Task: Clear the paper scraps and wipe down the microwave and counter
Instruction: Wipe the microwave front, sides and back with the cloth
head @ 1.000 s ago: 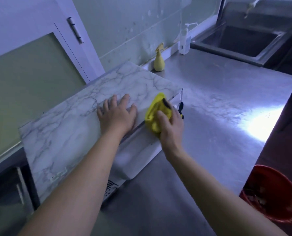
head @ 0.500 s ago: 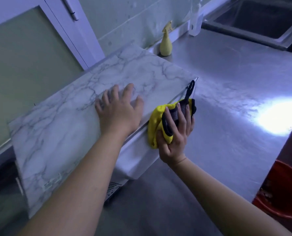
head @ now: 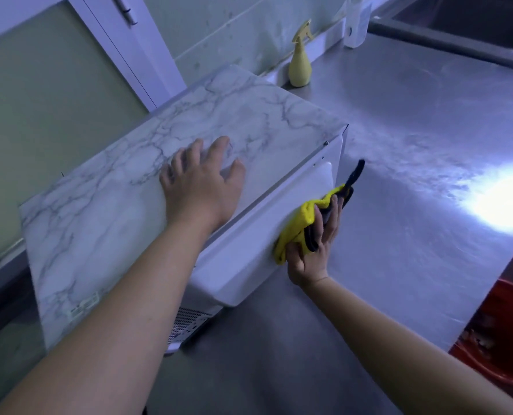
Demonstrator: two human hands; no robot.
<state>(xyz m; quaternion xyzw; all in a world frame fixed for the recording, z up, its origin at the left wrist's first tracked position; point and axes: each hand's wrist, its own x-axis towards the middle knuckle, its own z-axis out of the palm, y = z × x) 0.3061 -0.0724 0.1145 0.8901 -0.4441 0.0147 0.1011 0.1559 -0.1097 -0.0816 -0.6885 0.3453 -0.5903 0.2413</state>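
Observation:
A white microwave [head: 240, 262] with a marble-patterned top [head: 249, 121] stands on the steel counter [head: 414, 145]. My left hand [head: 202, 187] lies flat on the marble top, fingers spread. My right hand [head: 315, 244] presses a yellow cloth with black trim [head: 297, 226] against the microwave's white side panel, straight fingers over the cloth. A black loop of the cloth sticks up past the panel's right edge. No paper scraps show on the counter.
A yellow spray bottle [head: 299, 67] stands by the wall behind the microwave, with a white pump bottle [head: 357, 22] further right. A sink [head: 465, 22] lies at the top right. A red bin [head: 500, 339] sits below the counter's right edge. A cabinet door [head: 48, 94] hangs at left.
My right hand has slid the cloth from the microwave's top edge down onto the white side panel. My left hand stays flat on the marble top.

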